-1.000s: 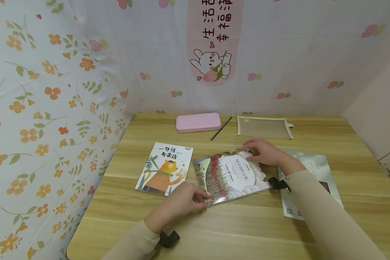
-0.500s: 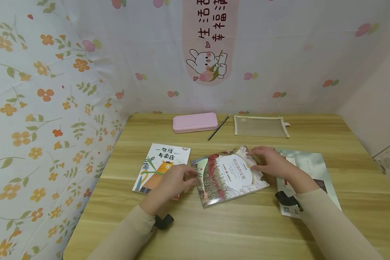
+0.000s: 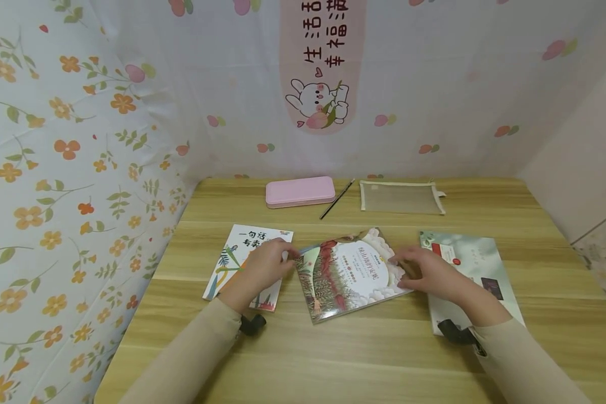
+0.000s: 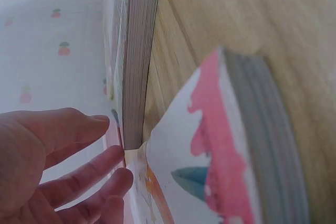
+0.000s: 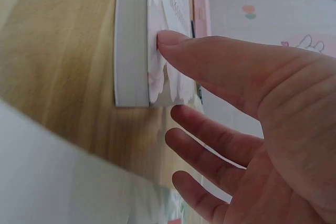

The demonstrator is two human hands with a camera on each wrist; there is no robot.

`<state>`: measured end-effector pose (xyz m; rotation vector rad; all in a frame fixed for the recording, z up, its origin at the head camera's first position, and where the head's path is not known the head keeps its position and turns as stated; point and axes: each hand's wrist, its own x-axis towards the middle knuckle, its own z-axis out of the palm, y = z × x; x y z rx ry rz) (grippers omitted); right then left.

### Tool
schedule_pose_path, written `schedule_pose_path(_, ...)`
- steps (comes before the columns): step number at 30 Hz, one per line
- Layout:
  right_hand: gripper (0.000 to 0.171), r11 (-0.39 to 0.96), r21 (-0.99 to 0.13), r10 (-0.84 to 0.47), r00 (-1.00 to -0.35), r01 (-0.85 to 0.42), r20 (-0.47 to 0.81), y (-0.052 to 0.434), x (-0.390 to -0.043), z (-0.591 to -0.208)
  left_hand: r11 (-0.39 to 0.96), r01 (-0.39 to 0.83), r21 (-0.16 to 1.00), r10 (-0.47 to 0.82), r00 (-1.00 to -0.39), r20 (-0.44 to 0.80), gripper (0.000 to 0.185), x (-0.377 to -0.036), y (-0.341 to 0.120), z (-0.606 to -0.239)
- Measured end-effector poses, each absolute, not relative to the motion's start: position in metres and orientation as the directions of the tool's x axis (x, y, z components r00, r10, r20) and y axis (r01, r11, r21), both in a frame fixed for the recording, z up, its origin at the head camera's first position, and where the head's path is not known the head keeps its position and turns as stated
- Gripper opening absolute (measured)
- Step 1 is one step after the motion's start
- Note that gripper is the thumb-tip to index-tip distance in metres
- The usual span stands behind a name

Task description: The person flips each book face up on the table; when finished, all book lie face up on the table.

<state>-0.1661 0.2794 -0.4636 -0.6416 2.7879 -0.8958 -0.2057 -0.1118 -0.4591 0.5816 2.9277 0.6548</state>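
Left hand (image 3: 266, 265) (loosely spread) faces right hand (image 3: 432, 274).

A person wears long sleeves of plain beige cloth, smooth and fairly close-fitting. The left sleeve (image 3: 182, 353) and the right sleeve (image 3: 527, 356) match, both showing at the near edge of the table (image 3: 323, 365) and each ending in a simple cuff at the wrist. Beyond the cuffs, the left hand (image 3: 264, 269) and the right hand (image 3: 431, 274) are bare. At each wrist sits a small, curved device: a black left wrist piece (image 3: 253, 325) and a right wrist piece (image 3: 455, 332) of the same colour, with a small, shiny detail near its cuff.
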Motion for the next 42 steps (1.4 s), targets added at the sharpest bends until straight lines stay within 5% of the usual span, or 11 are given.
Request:
schedule_pose_path(10, 0.052, 0.754, -0.534, -0.454, -0.891, -0.384, 0.000, 0.280, -0.156, -0.465, 0.862, 0.289, 0.416, 0.342, -0.938, -0.057, 0.018, -0.212, -0.114, -0.460)
schedule_pose_path(42, 0.034, 0.780, -0.465, -0.461, -0.887, -0.419, 0.026, 0.289, -0.168, -0.464, 0.861, 0.393, 0.323, 0.431, -0.901, -0.052, 0.015, -0.198, -0.113, -0.458)
